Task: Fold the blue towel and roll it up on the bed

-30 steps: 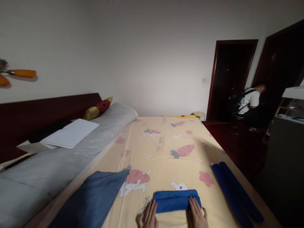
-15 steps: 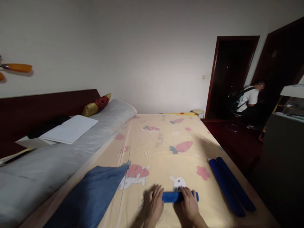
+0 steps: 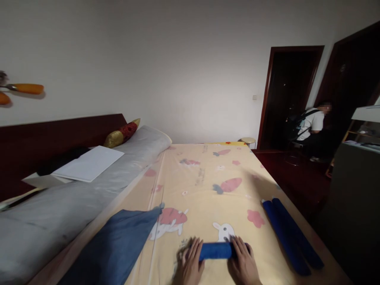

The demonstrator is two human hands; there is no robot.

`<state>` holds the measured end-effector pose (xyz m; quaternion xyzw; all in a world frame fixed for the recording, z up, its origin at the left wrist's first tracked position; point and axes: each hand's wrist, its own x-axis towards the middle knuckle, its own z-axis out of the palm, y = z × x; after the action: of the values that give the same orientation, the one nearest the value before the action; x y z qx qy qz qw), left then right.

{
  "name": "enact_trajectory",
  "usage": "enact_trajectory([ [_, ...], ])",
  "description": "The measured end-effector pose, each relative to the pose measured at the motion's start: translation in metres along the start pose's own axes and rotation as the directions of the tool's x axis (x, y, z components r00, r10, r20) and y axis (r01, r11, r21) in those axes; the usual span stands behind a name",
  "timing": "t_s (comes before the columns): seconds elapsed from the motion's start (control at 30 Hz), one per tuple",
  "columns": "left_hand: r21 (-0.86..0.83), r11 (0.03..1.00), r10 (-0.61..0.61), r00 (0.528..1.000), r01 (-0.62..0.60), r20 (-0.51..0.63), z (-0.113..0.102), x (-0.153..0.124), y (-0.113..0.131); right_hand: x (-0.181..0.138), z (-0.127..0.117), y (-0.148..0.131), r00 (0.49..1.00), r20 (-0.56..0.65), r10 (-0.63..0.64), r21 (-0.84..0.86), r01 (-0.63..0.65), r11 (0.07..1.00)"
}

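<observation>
A short blue cloth roll (image 3: 216, 251) lies crosswise on the patterned bed sheet (image 3: 204, 206), close to me. At its left end my left hand (image 3: 192, 259) is curled over the cloth. My right hand (image 3: 243, 257) grips the other end, its fingers bent over the top and covering the tip. Between the hands the middle of the roll shows. To the right lie two long blue cloth rolls (image 3: 286, 237) (image 3: 298, 233), side by side. A dark blue cloth (image 3: 109, 245) is spread on the left of the bed.
Along the headboard (image 3: 59, 130) runs a grey bundle of bedding (image 3: 124, 166), bearing white sheets (image 3: 89, 163) and a red-and-gold pillow (image 3: 121, 132). Beyond the bed's right edge a person (image 3: 311, 122) sits near the doors. A round stool (image 3: 248, 141) stands past the far end.
My right hand has shifted outward to the roll's right end, and more blue cloth shows between my hands. The roll and both hands are slightly lower in view, which has also shifted a little.
</observation>
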<state>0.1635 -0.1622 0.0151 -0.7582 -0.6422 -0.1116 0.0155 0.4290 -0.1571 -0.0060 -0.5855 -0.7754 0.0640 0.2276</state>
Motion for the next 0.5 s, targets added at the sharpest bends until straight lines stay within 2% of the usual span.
enact_trajectory([
  [0.1,0.007,1.0,-0.013,1.0,0.013,0.004,0.005,-0.014,-0.012,-0.015,-0.003,0.019,0.998,0.068,0.008,0.04,-0.011,0.999],
  [0.2,-0.012,0.998,-0.055,0.998,0.055,0.038,0.004,-0.013,-0.01,-0.016,-0.01,0.019,0.995,0.091,0.034,0.07,-0.041,0.997],
  [0.37,-0.115,0.987,-0.094,0.988,0.109,0.124,-0.009,0.016,-0.005,0.014,-0.045,-0.003,0.981,0.144,0.133,0.197,-0.16,0.967],
  [0.5,-0.137,0.983,-0.105,0.987,0.122,0.124,-0.017,0.026,-0.011,0.041,-0.079,-0.003,0.972,0.152,0.179,0.263,-0.214,0.941],
])
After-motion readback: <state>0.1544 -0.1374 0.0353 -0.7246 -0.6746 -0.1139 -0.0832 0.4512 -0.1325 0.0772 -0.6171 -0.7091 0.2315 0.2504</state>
